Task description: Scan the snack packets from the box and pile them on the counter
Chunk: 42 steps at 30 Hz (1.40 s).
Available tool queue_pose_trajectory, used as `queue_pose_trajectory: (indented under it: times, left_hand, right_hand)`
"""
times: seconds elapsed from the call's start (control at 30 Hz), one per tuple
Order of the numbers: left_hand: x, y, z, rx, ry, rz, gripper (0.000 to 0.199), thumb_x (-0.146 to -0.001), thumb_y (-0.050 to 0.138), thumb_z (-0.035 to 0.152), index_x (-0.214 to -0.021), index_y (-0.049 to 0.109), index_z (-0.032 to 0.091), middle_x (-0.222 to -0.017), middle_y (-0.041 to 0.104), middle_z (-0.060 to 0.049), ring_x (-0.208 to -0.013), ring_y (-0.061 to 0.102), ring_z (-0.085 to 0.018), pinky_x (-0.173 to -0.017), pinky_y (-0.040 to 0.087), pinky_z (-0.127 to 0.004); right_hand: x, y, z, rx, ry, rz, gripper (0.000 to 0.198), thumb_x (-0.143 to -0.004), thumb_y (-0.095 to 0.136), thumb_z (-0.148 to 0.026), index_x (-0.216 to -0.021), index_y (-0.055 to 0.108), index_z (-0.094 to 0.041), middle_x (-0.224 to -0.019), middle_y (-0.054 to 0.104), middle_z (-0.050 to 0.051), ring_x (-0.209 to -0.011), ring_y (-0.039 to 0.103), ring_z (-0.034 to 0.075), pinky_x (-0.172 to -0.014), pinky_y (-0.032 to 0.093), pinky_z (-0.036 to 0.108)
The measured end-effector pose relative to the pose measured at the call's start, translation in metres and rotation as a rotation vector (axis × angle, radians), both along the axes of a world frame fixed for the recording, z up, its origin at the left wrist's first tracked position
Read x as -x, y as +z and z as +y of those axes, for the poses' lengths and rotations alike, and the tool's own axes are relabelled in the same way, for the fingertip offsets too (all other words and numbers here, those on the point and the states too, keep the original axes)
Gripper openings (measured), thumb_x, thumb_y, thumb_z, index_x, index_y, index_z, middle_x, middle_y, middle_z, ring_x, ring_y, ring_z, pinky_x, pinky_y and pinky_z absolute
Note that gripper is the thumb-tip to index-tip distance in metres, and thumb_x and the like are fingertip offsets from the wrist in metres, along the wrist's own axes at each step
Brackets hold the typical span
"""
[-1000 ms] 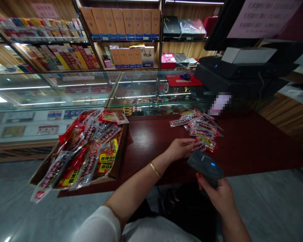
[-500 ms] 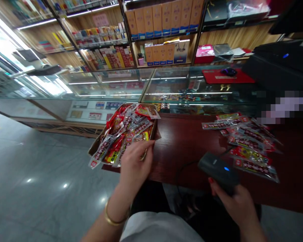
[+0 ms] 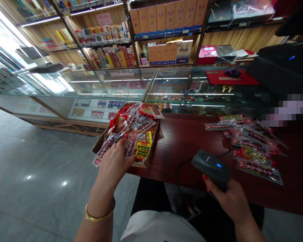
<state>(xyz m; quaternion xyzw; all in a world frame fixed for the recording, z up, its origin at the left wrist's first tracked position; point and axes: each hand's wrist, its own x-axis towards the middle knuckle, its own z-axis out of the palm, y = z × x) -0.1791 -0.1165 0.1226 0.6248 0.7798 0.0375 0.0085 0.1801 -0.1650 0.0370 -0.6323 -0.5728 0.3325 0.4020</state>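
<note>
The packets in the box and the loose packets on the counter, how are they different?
The boxed packets sit inside a cardboard box; the loose packets lie spread on the dark red counter.
The boxed packets are in the left half of the picture; the loose packets are on the right.
Both groups overlap messily and include long, shiny, clear-edged packets.

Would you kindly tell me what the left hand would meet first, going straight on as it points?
Most likely the snack packets in the cardboard box; the left hand may be touching them, as depth is unclear.
</note>
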Motion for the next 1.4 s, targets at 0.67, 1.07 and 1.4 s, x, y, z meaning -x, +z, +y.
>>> queue_pose_trajectory:
  times: [0.67,1.07,1.4]
  left_hand:
    - [-0.162,-0.101,0.051,0.279,0.009,-1.851,0.035,-0.084,0.072,0.046,-0.103,0.061,0.018,-0.086,0.074,-0.003,-0.065,0.074,-0.019,-0.05,0.057,-0.026]
    - [-0.166,-0.109,0.056,0.278,-0.013,-1.774,0.042,-0.083,0.08,0.048,-0.11,0.081,0.017,-0.089,0.079,-0.007,-0.071,0.073,-0.017,-0.057,0.06,-0.024]
    - [-0.167,-0.11,0.055,0.255,-0.009,-1.76,0.043,-0.085,0.076,0.051,-0.11,0.082,0.015,-0.089,0.079,-0.008,-0.072,0.071,-0.017,-0.059,0.058,-0.025]
  right_hand:
    - [-0.022,-0.006,-0.018,-0.033,-0.041,-0.038,0.024,-0.078,0.074,-0.046,-0.076,0.08,-0.022,-0.068,0.081,0.006,-0.063,0.078,0.026,-0.064,0.063,0.031]
    - [-0.029,-0.007,-0.02,-0.012,0.061,-0.192,0.026,-0.085,0.07,-0.038,-0.101,0.083,-0.022,-0.101,0.085,0.007,-0.089,0.082,0.03,-0.08,0.064,0.035]
    - [-0.033,-0.012,-0.022,0.012,0.079,-0.209,0.027,-0.087,0.069,-0.039,-0.104,0.082,-0.021,-0.105,0.085,0.008,-0.093,0.081,0.03,-0.083,0.063,0.035]
